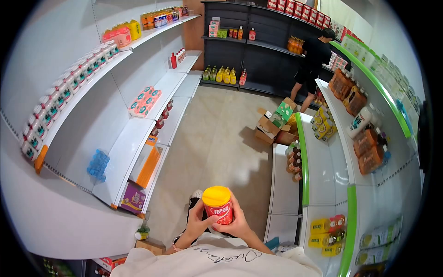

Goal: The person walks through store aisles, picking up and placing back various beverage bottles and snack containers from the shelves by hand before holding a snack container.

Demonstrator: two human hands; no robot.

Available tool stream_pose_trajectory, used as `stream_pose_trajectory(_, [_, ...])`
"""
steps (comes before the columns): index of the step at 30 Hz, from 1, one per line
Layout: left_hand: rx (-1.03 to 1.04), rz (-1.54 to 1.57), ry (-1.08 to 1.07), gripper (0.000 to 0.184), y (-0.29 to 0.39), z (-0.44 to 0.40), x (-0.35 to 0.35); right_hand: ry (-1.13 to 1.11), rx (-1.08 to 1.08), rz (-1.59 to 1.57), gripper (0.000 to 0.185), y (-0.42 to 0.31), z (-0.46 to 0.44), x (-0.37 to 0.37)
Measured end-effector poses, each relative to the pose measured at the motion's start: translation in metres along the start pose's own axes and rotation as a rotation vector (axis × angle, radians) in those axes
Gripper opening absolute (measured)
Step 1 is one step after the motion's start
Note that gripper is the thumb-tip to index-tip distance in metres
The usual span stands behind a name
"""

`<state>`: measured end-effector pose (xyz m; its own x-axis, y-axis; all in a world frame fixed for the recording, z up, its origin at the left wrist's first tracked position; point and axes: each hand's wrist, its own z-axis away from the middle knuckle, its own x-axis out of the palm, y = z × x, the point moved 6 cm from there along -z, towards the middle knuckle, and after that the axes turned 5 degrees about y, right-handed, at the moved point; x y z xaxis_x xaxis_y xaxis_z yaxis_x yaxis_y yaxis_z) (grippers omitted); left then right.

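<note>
The can [219, 210], red, is held upright in front of the person's body, its yellow lid [216, 195] on and its contents hidden. The left hand [197, 224] is clasped around the can's left side, the right hand [239, 222] around its right. Left of the can, a purple box [134, 198] and a blue bottle pack [98, 165] sit on shelves. Right of it stand bottles [319, 226] of yellow drink. Beyond it to the right, cartons [267, 128] are heaped on the floor; farther past, a person [317, 57] faces dark shelves [267, 62].
</note>
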<state>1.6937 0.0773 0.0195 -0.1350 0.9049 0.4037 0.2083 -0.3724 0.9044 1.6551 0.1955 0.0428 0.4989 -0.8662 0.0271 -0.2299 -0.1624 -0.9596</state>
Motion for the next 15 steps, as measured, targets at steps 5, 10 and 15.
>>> stream_pose_trajectory(5, [-0.032,-0.095,0.025,0.051,-0.012,-0.115,-0.04,-0.007,0.098,0.066,0.097,0.051,-0.11,-0.015])
stream_pose_trajectory(10, [-0.024,-0.233,-0.036,0.053,0.015,-0.254,-0.072,0.025,0.088,0.22,0.093,0.067,-0.243,-0.02])
stream_pose_trajectory(15, [0.034,-0.401,-0.136,0.057,0.031,-0.378,-0.108,-0.006,0.086,0.181,0.09,0.096,-0.362,-0.021])
